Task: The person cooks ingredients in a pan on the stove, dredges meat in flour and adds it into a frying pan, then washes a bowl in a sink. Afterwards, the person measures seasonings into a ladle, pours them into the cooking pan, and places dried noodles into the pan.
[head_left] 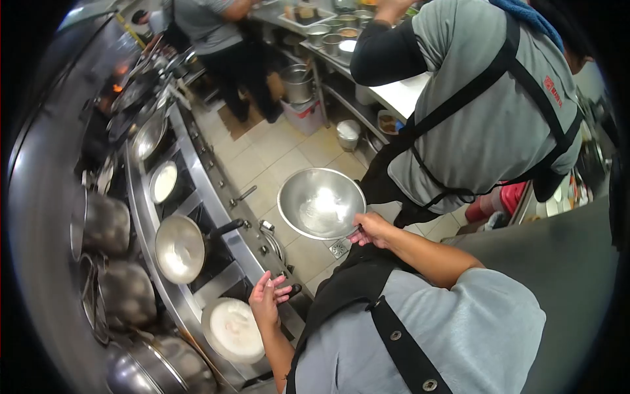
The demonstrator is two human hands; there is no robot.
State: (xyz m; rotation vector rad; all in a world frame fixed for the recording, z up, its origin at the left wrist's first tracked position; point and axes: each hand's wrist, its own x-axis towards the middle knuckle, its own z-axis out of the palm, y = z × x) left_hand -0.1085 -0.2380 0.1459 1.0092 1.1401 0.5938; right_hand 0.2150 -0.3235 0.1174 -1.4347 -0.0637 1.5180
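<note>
My right hand point(371, 231) grips the rim of a shiny metal mixing bowl point(321, 203), which is held over the floor. A little whitish residue or glare shows in the bottom of the bowl. My left hand point(269, 299) is raised beside the stove's front edge, fingers apart, with nothing seen in it. Just behind those fingers is a black handle end point(294, 289); whether they touch it I cannot tell. Left of that hand, a pan of white frothy liquid point(233, 330) sits on the stove. A metal pan point(178, 246) with a black handle stands farther along.
The stove point(213, 190) runs along my left, with a small white-filled dish point(163, 182) and large pots point(108, 223) behind. A co-worker in a grey shirt point(479, 98) stands close at right, by a counter. Another person point(210, 29) stands farther off. Flames point(118, 88) show far left.
</note>
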